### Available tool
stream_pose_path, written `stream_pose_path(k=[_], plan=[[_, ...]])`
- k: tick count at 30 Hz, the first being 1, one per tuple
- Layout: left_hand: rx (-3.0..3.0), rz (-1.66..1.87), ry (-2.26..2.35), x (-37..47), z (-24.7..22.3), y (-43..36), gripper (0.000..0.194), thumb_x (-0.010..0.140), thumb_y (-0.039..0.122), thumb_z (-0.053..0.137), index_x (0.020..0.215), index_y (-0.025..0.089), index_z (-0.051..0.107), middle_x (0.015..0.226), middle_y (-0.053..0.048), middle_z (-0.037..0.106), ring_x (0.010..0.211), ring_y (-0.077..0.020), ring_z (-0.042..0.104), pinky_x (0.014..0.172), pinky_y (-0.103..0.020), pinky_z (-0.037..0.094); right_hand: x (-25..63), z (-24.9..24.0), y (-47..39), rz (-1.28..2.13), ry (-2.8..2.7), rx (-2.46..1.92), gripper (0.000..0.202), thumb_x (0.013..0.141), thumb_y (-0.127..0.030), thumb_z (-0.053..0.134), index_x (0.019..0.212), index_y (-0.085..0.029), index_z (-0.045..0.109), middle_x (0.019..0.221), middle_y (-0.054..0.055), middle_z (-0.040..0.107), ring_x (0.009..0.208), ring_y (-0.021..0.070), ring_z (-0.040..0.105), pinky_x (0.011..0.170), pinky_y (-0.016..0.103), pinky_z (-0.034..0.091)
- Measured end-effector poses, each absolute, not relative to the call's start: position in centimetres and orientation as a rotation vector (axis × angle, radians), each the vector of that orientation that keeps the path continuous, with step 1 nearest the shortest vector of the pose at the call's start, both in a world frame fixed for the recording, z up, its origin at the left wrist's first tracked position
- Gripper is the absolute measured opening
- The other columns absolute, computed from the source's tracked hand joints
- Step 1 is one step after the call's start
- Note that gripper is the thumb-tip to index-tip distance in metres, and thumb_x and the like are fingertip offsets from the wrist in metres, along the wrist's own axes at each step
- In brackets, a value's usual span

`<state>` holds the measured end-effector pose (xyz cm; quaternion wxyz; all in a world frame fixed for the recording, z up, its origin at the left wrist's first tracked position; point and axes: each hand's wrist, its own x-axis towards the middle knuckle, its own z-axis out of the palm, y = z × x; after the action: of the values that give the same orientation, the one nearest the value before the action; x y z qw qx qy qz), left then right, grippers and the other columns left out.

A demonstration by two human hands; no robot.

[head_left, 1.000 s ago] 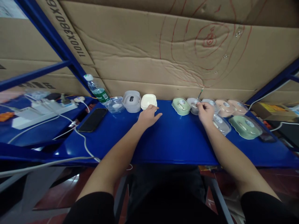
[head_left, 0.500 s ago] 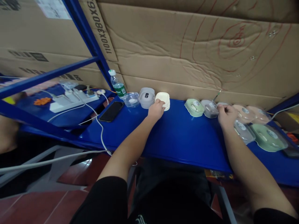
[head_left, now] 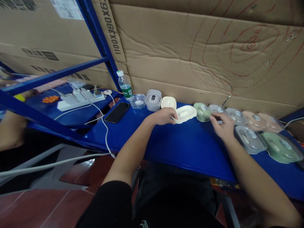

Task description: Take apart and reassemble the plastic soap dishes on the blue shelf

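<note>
My left hand (head_left: 165,116) grips the near left edge of a cream tray (head_left: 185,114), raised over the blue table (head_left: 180,142). Just behind it stands another cream piece (head_left: 169,102), beside a stack of grey pieces (head_left: 153,100). My right hand (head_left: 222,125) is right of the tray, thumb and index finger close together, near a green lidded container (head_left: 202,111) and a grey one (head_left: 217,109). Whether anything lies between those fingertips is too small to tell.
Farther right are more grey, pink (head_left: 254,120) and green containers (head_left: 281,147). To the left are a clear bowl (head_left: 137,101), a bottle (head_left: 125,87), a phone (head_left: 117,112), a power strip (head_left: 82,100) with cables, and another person's arm (head_left: 11,131).
My left hand has lifted a cream tray from the cream pieces and brought it right and nearer. My right hand has shifted left, away from the pink containers. The view has shifted slightly.
</note>
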<state>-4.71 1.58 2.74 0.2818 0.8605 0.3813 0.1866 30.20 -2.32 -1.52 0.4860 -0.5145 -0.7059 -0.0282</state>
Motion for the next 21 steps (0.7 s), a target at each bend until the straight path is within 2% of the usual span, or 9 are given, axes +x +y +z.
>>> stream_pose_path(k=[5,8,11,14,17,19,21], plan=[[2.371,0.206,0.931,-3.9,1.1,1.6,0.020,0.069,0.012,0.083,0.087,0.020,0.080,0.103,-0.005,0.074,0.086,-0.0172,0.068,0.078,-0.028,0.053,28.4,-1.2,-3.5,-0.020,-1.893,-1.170,0.024,0.095,-0.047,0.066,0.096,-0.027,0.079,0.087,0.006,0.080,0.074,0.0254,0.072,0.077,0.044,0.060],[2.369,0.138,0.917,-3.3,0.4,1.8,0.022,0.067,0.026,0.090,0.086,0.020,0.082,0.105,-0.005,0.075,0.086,-0.0186,0.069,0.078,-0.028,0.052,28.3,-1.6,-3.2,0.023,-1.964,-1.138,0.024,0.096,-0.046,0.067,0.098,-0.026,0.080,0.086,0.006,0.079,0.074,0.0249,0.073,0.075,0.043,0.059],[2.318,0.228,0.938,-3.1,0.7,1.8,0.037,0.068,0.042,0.093,0.095,0.020,0.082,0.106,-0.006,0.077,0.090,-0.0203,0.070,0.081,-0.030,0.053,28.4,-2.0,-2.9,0.094,-2.049,-1.150,0.027,0.097,-0.047,0.067,0.106,-0.025,0.080,0.090,0.006,0.080,0.078,0.0254,0.074,0.076,0.043,0.061],[2.316,0.439,1.096,-3.5,1.5,1.9,0.041,0.076,0.042,0.089,0.110,0.019,0.080,0.108,-0.007,0.077,0.097,-0.0223,0.071,0.089,-0.033,0.054,28.2,-2.1,-2.9,0.162,-2.166,-1.117,0.034,0.098,-0.049,0.069,0.121,-0.027,0.078,0.112,0.009,0.081,0.101,0.0296,0.077,0.095,0.051,0.061],[2.354,0.729,1.487,-4.9,2.5,2.1,0.034,0.088,0.036,0.080,0.119,0.022,0.077,0.125,-0.009,0.073,0.117,-0.0262,0.067,0.105,-0.039,0.052,27.7,-2.2,-3.2,0.229,-2.314,-1.037,0.044,0.097,-0.051,0.072,0.136,-0.030,0.072,0.141,0.011,0.072,0.130,0.0335,0.068,0.113,0.059,0.053],[2.280,0.865,1.809,-6.3,3.1,2.3,0.032,0.093,0.031,0.073,0.124,0.024,0.075,0.137,-0.010,0.067,0.125,-0.0288,0.065,0.110,-0.043,0.051,27.5,-2.5,-3.3,0.278,-2.408,-1.004,0.047,0.097,-0.051,0.073,0.139,-0.031,0.070,0.150,0.012,0.067,0.137,0.0347,0.065,0.116,0.062,0.051],[2.147,0.865,2.056,-7.8,3.4,2.5,0.035,0.093,0.029,0.071,0.128,0.023,0.073,0.142,-0.013,0.063,0.122,-0.0322,0.067,0.108,-0.046,0.053,27.4,-2.9,-3.3,0.305,-2.465,-0.994,0.047,0.096,-0.052,0.074,0.137,-0.031,0.072,0.152,0.013,0.065,0.139,0.0360,0.063,0.116,0.063,0.051]])
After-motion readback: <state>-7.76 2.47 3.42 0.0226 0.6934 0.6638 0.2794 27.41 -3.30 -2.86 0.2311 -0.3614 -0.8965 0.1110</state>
